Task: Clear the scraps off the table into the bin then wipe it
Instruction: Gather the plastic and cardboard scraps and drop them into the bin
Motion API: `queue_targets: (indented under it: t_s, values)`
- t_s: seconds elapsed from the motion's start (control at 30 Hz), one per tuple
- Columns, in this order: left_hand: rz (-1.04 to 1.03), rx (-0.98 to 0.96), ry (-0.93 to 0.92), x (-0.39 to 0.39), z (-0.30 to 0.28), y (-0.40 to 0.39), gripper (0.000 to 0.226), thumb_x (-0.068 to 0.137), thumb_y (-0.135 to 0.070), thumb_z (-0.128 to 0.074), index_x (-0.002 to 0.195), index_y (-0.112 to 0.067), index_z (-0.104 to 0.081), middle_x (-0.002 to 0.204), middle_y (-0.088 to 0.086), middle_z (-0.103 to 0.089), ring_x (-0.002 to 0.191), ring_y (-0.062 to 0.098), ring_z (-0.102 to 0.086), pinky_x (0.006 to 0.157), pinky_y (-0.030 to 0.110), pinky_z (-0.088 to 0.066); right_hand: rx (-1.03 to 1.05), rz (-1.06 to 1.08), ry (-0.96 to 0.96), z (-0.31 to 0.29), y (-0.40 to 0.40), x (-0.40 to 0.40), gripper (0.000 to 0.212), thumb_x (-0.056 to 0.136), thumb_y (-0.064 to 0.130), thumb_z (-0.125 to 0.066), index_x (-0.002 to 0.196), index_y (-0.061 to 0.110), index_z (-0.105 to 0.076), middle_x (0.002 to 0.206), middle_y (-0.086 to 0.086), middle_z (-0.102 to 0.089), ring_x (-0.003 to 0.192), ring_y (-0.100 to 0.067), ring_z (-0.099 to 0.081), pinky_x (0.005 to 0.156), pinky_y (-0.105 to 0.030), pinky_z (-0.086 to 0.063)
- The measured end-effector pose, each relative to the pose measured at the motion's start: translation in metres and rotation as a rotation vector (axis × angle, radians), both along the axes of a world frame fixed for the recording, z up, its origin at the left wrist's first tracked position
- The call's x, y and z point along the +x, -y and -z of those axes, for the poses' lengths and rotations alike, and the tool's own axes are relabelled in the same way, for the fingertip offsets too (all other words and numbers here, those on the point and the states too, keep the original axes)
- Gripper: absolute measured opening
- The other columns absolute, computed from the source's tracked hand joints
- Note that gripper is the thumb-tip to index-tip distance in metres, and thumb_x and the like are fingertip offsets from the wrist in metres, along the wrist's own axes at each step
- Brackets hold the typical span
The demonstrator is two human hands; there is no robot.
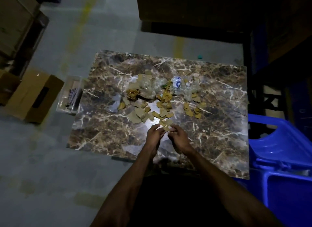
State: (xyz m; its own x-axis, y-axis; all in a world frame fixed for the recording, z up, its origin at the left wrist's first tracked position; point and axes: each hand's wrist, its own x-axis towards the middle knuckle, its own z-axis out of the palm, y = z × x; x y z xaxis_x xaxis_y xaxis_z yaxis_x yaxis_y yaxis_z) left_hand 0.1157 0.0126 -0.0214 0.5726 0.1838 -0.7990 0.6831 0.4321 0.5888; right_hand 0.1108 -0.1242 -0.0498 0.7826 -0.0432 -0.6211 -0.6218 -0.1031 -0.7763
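Both hands at 6 o'clock of the marble surface (104,130), near its front edge. Left hand (154,135) and right hand (179,137) meet over one scrap (166,128); fingers of each curl inward and appear to pinch its edges, though dim light blurs the contact.

Progress, judged: early. Only the nearest piece is in hand; the scraps (162,107) lie spread across the centre toward 12 o'clock, apparently untouched. No wiping cloth visible, so the wipe is not begun.

Scraps: torn tan cardboard-like pieces, flat and irregular, mixed farther back with crumpled clear plastic (149,87) and a blue-printed wrapper (177,82).

Blue bin (278,147) stands at 3 to 4 o'clock, just beside the surface's right edge.
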Motion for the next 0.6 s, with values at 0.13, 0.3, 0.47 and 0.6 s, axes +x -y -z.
queue_targets:
  t_s: [0.13,0.3,0.47,0.6]
  values:
    - [0.134,0.243,0.151,0.025,0.0,-0.047,0.017,0.082,-0.018,-0.065,0.095,-0.022,-0.075,0.085,0.007,-0.072,0.08,0.025,-0.061,0.072,0.037,-0.047,-0.024,0.009,0.062,-0.025,-0.037,0.037,0.031,0.09,-0.009,-0.061,0.115,0.007,-0.069,0.099,-0.01,-0.069,0.079,-0.01,-0.066,0.071,-0.023,-0.053]
    - [0.332,0.813,0.379,0.041,-0.004,-0.102,0.041,0.086,-0.028,-0.064,0.125,-0.018,-0.065,0.122,0.006,-0.064,0.116,0.024,-0.058,0.102,0.037,-0.047,-0.408,0.0,0.359,-0.039,-0.046,0.074,0.039,0.088,0.001,-0.059,0.121,0.02,-0.059,0.118,-0.007,-0.058,0.101,-0.019,-0.056,0.088,-0.034,-0.048]
    - [0.593,1.06,0.237,0.044,0.018,-0.112,0.068,0.082,-0.049,-0.064,0.141,-0.018,-0.054,0.137,0.015,-0.046,0.124,0.036,-0.042,0.099,0.049,-0.044,-0.605,-0.28,0.306,-0.032,-0.05,0.099,0.073,0.089,0.03,-0.065,0.157,0.021,-0.041,0.144,-0.012,-0.044,0.132,-0.031,-0.045,0.107,-0.039,-0.041]
    - [0.64,0.955,0.402,0.045,0.031,-0.098,0.075,0.084,-0.06,-0.053,0.141,-0.011,-0.055,0.13,0.018,-0.047,0.116,0.032,-0.042,0.092,0.045,-0.044,-0.637,-0.387,0.344,-0.028,-0.06,0.084,0.067,0.092,0.028,-0.061,0.156,0.024,-0.041,0.151,-0.007,-0.039,0.136,-0.032,-0.045,0.106,-0.049,-0.048]
